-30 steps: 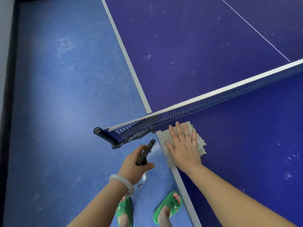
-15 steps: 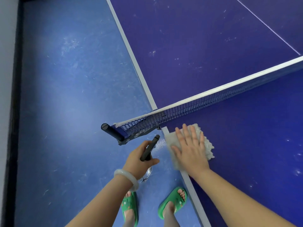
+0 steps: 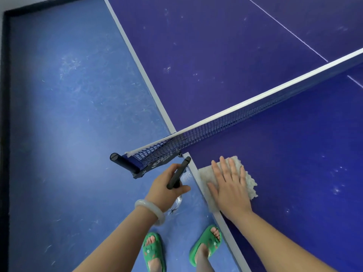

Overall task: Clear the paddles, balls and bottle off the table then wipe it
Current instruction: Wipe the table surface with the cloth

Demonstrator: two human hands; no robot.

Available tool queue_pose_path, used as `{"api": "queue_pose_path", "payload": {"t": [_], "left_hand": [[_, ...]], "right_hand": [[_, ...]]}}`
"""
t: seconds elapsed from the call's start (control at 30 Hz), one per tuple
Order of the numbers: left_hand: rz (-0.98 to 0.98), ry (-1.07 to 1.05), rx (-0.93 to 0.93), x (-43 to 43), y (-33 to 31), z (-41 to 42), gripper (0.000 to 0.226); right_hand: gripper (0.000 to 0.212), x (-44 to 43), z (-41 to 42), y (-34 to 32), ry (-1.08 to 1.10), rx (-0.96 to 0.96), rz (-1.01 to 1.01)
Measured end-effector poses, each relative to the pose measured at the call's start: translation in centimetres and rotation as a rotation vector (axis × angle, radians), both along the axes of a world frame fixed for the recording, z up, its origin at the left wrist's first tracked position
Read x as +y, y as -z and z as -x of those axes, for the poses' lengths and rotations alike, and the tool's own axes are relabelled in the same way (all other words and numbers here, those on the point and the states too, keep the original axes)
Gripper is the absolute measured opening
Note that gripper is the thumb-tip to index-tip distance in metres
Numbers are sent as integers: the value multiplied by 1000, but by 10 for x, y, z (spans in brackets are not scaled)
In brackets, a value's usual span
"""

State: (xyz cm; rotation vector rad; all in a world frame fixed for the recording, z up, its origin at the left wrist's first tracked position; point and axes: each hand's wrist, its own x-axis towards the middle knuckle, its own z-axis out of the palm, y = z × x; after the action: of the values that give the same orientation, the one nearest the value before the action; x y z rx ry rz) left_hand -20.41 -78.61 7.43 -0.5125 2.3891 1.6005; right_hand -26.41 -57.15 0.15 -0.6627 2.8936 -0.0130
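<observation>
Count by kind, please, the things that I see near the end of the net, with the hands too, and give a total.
Hands: 2, left hand and right hand
White cloth: 1
Dark rod, held in the left hand: 1
Bracelet: 1
Green sandals: 2
Net: 1
Total: 8

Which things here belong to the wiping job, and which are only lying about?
Job: white cloth, pressed flat by the right hand; table top; dark stick gripped by the left hand, its use unclear.
Not the job: net; net post; green sandals; blue floor.
</observation>
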Motion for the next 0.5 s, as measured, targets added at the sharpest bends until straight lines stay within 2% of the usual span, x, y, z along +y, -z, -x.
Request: {"api": "queue_pose_path", "payload": {"t": [0.07, 0.13, 0.2, 0.23, 0.3, 0.4, 0.5], "left_hand": [[2, -2, 53, 2, -5, 5, 42], [-3, -5, 111, 4, -10, 12, 43], [-13, -5, 154, 7, -16, 22, 43], [-18, -1, 173, 9, -19, 28, 43], [-26, 14, 212, 13, -23, 42, 43], [-23, 69, 245, 23, -25, 64, 44], [-41, 101, 246, 36, -21, 85, 44]], "right_hand": [[65, 15, 20, 0, 121, 30, -25], [64, 13, 44, 1, 345, -1, -5], [67, -1, 52, 0, 469, -36, 21], [67, -8, 47, 0, 438, -30, 23], [66, -13, 22, 4, 240, 0, 15], [67, 18, 3, 10, 7, -11, -5], [67, 59, 23, 10, 112, 16, -20]]}}
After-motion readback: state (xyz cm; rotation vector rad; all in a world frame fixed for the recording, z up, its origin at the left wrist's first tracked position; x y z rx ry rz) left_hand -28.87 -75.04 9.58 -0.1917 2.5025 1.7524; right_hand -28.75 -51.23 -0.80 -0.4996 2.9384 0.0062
